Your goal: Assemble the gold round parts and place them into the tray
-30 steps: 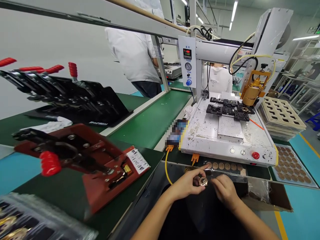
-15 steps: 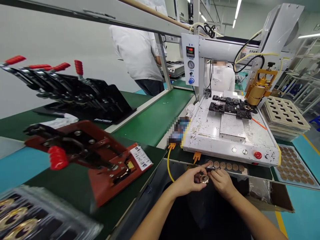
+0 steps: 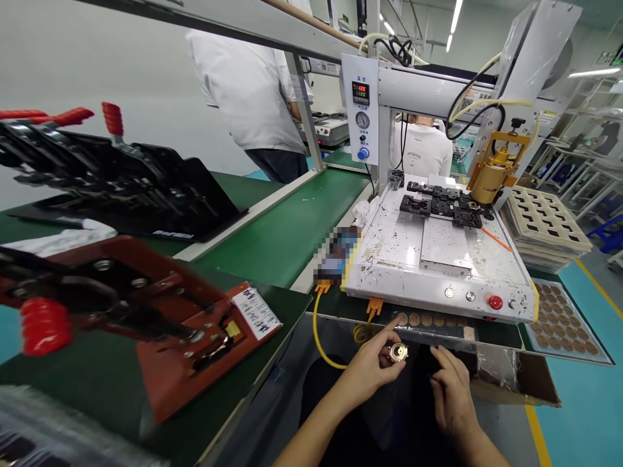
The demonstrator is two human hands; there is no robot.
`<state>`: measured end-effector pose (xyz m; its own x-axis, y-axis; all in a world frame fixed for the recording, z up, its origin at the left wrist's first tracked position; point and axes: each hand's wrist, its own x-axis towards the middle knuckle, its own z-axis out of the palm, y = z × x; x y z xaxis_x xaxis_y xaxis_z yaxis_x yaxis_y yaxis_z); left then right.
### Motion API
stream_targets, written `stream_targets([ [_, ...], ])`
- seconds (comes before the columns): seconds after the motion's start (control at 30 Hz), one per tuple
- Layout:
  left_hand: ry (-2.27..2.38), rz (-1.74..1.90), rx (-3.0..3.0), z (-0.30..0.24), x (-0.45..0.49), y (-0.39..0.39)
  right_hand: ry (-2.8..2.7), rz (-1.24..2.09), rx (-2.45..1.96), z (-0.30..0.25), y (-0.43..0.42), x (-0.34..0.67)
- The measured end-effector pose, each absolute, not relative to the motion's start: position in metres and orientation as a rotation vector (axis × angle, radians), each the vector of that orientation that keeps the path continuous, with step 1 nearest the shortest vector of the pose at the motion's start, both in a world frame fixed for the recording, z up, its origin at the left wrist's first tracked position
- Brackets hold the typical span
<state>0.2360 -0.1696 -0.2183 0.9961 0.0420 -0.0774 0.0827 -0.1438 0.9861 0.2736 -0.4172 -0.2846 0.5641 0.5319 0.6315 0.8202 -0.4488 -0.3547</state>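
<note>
A small gold watch case (image 3: pixel 398 352), round with an opening in it, is pinched between the thumb and fingers of my left hand (image 3: pixel 370 364). The index finger of that hand stretches toward a strip of round brown discs (image 3: pixel 426 320) at the table edge. To the right, my right hand (image 3: pixel 452 388) hangs apart from the watch case, fingers extended and nothing visible in them. Part of its palm side is hidden. Both hands are in front of the white dispensing machine (image 3: pixel 399 275), over my dark lap.
On the left stands a red-brown toggle clamp press (image 3: pixel 189 353), with black clamps (image 3: pixel 146 181) behind it. A yellow cable (image 3: pixel 317 337) loops left of my hands. Brown discs lie on a sheet (image 3: pixel 567 324) at right; below is a cardboard box (image 3: pixel 535 383). Co-workers stand behind.
My right hand has come away from the watch case and moved right and down, its fingers straightening. The left hand keeps the case. The view has shifted slightly to the right.
</note>
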Motion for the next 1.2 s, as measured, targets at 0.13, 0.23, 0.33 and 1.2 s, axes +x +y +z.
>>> stream_targets([
  [0.13, 0.12, 0.065, 1.793, -0.219, 0.246, -0.177, -0.97, -0.5, -2.208, -0.282, -0.409, 0.293],
  [0.23, 0.147, 0.115, 1.822, -0.209, 0.247, -0.176, -0.908, -0.411, -2.145, -0.269, -0.397, 0.315],
  [0.33, 0.192, 0.132, 1.736, -0.197, 0.237, -0.174, -0.744, -0.29, -2.036, -0.249, -0.394, 0.326],
  [1.2, 0.387, -0.022, 0.849, -0.15, 0.184, -0.202, -0.285, 0.69, -1.444, -0.147, -0.386, 0.294],
])
